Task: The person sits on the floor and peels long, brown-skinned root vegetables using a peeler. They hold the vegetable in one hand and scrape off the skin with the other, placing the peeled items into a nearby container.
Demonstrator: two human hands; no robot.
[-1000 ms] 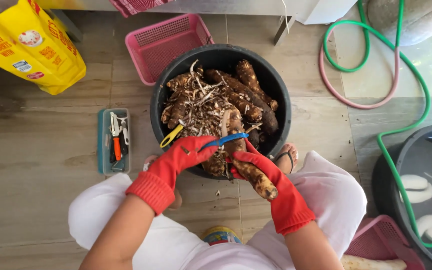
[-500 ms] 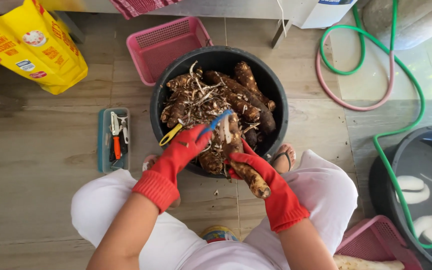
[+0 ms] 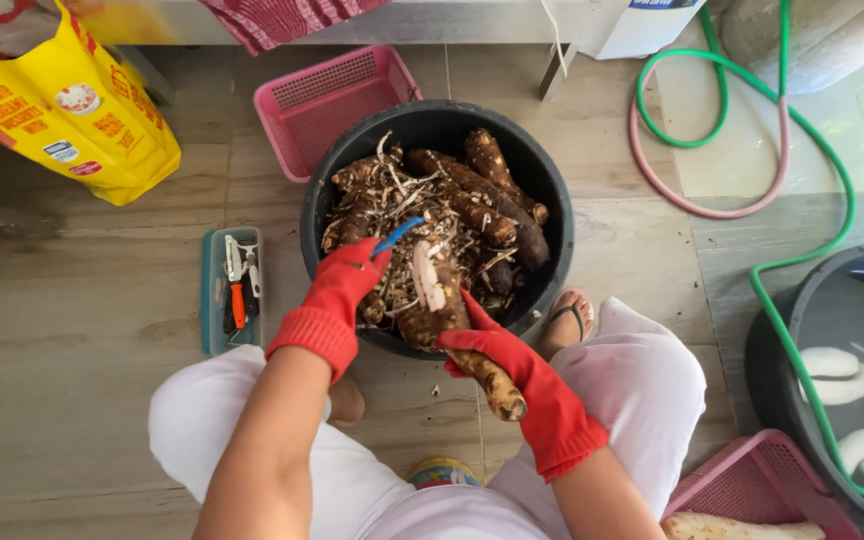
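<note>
The right hand [image 3: 497,350] has its grip closed round a brown root [image 3: 452,330] over the black tub's [image 3: 552,250] near rim. The left hand [image 3: 342,285], at nine o'clock of it, clasps a blue-handled peeler [image 3: 397,236]; a slip could nick the glove. Farther, at ten o'clock, a yellow bag [image 3: 62,110] with red print and a round picture.

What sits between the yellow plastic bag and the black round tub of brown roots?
Head view: a pink plastic mesh basket lies between the yellow plastic bag and the black round tub, its corner reaching the tub's rim.
</note>
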